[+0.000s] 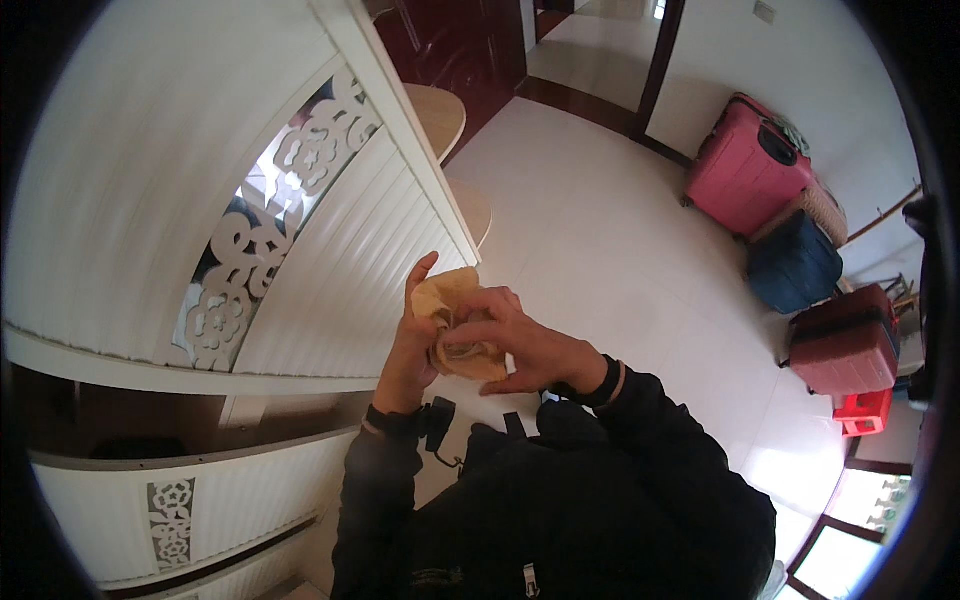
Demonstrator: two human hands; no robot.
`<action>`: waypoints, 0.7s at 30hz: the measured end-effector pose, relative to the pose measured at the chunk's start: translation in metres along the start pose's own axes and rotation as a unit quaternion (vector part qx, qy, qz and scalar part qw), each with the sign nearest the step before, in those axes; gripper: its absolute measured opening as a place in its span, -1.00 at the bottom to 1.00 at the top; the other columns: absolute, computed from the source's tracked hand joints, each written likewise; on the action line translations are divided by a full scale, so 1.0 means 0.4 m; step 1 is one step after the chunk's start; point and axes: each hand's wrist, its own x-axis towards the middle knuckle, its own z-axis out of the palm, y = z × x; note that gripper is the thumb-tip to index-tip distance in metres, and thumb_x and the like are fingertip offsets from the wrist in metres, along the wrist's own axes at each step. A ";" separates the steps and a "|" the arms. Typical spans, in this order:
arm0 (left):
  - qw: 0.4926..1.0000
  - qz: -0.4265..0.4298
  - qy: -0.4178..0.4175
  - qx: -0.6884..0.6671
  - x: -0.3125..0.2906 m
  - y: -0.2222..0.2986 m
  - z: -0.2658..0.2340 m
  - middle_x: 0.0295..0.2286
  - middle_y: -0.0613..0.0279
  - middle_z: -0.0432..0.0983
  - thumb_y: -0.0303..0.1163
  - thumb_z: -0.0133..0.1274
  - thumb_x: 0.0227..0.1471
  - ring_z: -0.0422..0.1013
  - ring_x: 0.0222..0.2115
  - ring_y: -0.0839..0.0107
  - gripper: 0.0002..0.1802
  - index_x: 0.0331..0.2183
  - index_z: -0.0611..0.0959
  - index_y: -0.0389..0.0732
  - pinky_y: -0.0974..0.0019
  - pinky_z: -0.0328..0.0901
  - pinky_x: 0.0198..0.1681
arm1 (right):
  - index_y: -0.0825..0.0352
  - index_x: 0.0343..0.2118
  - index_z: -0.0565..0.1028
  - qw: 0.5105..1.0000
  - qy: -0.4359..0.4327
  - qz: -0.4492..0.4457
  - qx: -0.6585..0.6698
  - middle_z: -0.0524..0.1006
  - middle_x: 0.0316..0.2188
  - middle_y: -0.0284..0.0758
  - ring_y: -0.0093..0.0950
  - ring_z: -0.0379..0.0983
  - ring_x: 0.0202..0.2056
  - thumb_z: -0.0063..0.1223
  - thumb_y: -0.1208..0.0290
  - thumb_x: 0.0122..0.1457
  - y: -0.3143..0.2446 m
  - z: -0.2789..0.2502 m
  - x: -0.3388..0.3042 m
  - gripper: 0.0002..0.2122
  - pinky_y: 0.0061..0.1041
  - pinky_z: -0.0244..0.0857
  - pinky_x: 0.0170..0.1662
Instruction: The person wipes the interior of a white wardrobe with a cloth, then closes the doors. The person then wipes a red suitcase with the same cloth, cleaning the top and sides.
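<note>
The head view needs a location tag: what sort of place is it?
Probably a home's hall or entryway: a white slatted cabinet, a dark red door, and suitcases along the wall.

Yellow cloth (446,290) held bunched between my left hand (405,352) and right hand (532,345), partly around a pale, roundish object (462,350); mostly covered, can't ID it.
</note>
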 end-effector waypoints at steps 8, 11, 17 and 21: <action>0.996 0.041 -0.069 -0.044 0.038 0.058 0.142 0.09 0.06 0.28 0.06 0.17 0.02 0.30 0.10 0.16 -0.03 0.27 0.04 -0.06 0.15 0.23 0.18 | 0.28 0.20 0.22 0.904 0.196 0.216 0.312 0.29 0.10 -0.35 -0.46 0.21 0.09 0.28 -0.10 0.01 -0.019 -0.087 -0.124 -0.21 -0.38 0.14 0.13; 0.992 0.033 -0.116 -0.028 0.048 0.070 0.170 0.08 0.09 0.27 -0.09 0.16 0.00 0.24 0.13 0.16 -0.06 0.27 0.04 -0.07 0.15 0.17 0.21 | 0.28 0.06 0.37 0.902 0.237 0.217 0.288 0.48 -0.12 -0.38 -0.55 0.42 -0.13 0.30 0.34 0.08 -0.023 -0.075 -0.147 -0.51 -0.54 0.34 -0.09; 0.975 0.064 -0.179 0.111 0.018 0.064 0.155 0.02 0.09 0.24 -0.43 0.10 -0.17 0.22 0.11 0.20 -0.03 0.27 0.05 -0.12 0.18 0.08 0.23 | 0.28 -0.10 0.45 0.864 0.393 0.183 0.257 0.50 -0.20 -0.47 -0.59 0.44 -0.12 0.11 0.46 0.23 -0.074 -0.078 -0.205 -0.80 -0.54 0.34 -0.03; 0.913 0.069 -0.211 0.342 -0.007 0.054 0.121 -0.02 0.07 0.25 -0.63 0.08 -0.24 0.23 0.05 0.22 0.02 0.27 0.02 -0.19 0.19 0.09 0.18 | 0.26 -0.13 0.43 0.758 0.465 0.184 0.418 0.48 -0.27 -0.47 -0.60 0.44 -0.20 0.02 0.46 0.27 -0.141 -0.095 -0.232 -0.86 -0.58 0.36 -0.09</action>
